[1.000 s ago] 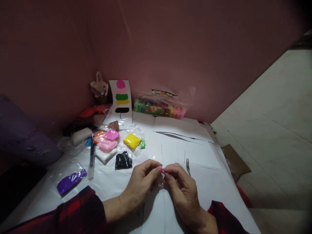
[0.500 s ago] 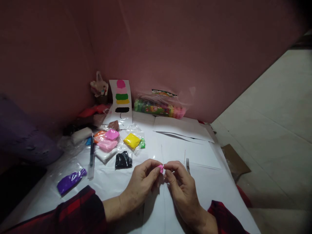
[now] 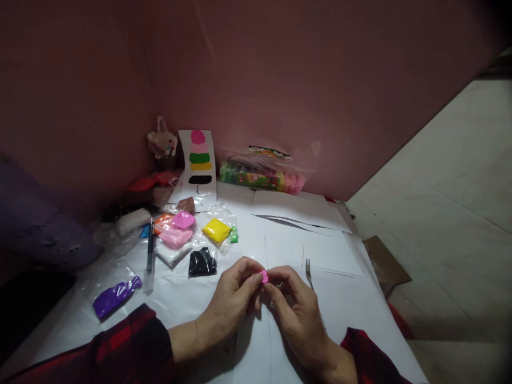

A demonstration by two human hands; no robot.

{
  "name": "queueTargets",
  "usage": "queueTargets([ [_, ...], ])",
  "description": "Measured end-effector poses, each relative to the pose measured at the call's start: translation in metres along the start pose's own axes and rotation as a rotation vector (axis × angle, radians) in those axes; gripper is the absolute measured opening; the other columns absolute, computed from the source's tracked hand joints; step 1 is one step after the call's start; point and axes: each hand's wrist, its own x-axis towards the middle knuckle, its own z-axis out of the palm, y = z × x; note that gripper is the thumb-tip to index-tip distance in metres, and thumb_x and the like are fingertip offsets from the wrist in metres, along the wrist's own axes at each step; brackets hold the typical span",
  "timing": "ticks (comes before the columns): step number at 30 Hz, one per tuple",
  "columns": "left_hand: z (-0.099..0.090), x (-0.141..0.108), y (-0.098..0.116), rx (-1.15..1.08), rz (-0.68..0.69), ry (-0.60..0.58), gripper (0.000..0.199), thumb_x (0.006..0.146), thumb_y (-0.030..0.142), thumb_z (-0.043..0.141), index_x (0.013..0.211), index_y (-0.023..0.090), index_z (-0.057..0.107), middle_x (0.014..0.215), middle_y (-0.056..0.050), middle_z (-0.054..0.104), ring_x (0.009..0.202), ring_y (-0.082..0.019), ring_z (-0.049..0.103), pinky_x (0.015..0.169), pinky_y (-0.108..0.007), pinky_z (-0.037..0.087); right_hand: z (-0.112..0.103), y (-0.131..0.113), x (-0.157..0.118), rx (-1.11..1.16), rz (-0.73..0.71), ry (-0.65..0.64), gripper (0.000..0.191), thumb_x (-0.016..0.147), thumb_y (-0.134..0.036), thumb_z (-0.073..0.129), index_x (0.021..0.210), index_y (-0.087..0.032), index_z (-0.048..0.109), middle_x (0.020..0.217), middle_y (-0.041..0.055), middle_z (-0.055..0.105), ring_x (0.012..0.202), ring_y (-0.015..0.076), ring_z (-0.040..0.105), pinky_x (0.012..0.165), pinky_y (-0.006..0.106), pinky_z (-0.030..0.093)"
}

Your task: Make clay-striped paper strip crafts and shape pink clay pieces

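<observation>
A small lump of bright pink clay (image 3: 264,277) is pinched between the thumb and index finger of my left hand (image 3: 230,301). From the other side, the thumb and forefinger of my right hand (image 3: 298,312) press against the same lump. Both hands hover low over white paper (image 3: 252,352), their fingertips meeting at the clay. Just beyond my right hand lies a metal fork (image 3: 308,271), its handle partly hidden behind the fingers. A thin stick like a toothpick (image 3: 303,256) rests farther back.
To the left are bagged clay packs: yellow (image 3: 216,231), black (image 3: 202,263), purple (image 3: 114,298) and several others. A capped pen (image 3: 150,258) lies beside them. Against the wall lean a colour-swatch sheet (image 3: 200,154) and a plastic-wrapped pack (image 3: 262,178). Paper sheets (image 3: 300,210) lie behind.
My right thumb and forefinger have closed in on the pink clay. The right hand has shifted slightly left, exposing more of the fork's handle.
</observation>
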Motion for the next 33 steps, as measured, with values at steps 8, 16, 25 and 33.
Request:
queueTargets([
  [8,-0.0009,-0.0005,0.0005,0.004,-0.015,0.014,0.019,0.086,0.033,0.060,0.082,0.016,0.054,0.062,0.004,0.052,0.049,-0.006,0.047,0.044,-0.018,0.035,-0.0003,-0.0020,0.0008,-0.012,-0.055,0.011,0.009,0.091,-0.018,0.053,0.094,-0.020,0.062,0.084,0.0023,0.062,0.074,0.0158,0.061,0.064,0.027,0.049],
  [16,-0.0033,0.0001,-0.0019,0.025,0.010,0.023,0.018,0.086,0.032,0.060,0.081,0.016,0.055,0.067,0.004,0.052,0.053,-0.005,0.046,0.048,-0.017,0.035,-0.0008,-0.0013,0.0000,-0.040,-0.073,-0.021,0.008,0.091,-0.017,0.054,0.094,-0.020,0.061,0.086,0.0021,0.060,0.076,0.0154,0.059,0.065,0.028,0.048],
  [25,-0.0003,-0.0015,0.0016,0.010,-0.023,0.002,0.020,0.086,0.033,0.058,0.078,0.016,0.052,0.060,0.004,0.052,0.047,-0.007,0.048,0.043,-0.019,0.034,-0.0007,0.0016,-0.0012,-0.039,-0.062,-0.015,0.008,0.091,-0.017,0.054,0.095,-0.021,0.061,0.085,0.0013,0.060,0.073,0.0148,0.059,0.063,0.027,0.048],
  [33,-0.0020,0.0010,-0.0021,0.047,-0.008,0.011,0.021,0.086,0.034,0.059,0.078,0.015,0.053,0.061,0.005,0.050,0.049,-0.006,0.044,0.044,-0.019,0.032,-0.0003,0.0007,0.0005,-0.057,-0.072,-0.022,0.007,0.092,-0.017,0.053,0.092,-0.020,0.060,0.084,0.0015,0.060,0.075,0.0153,0.058,0.065,0.028,0.047],
])
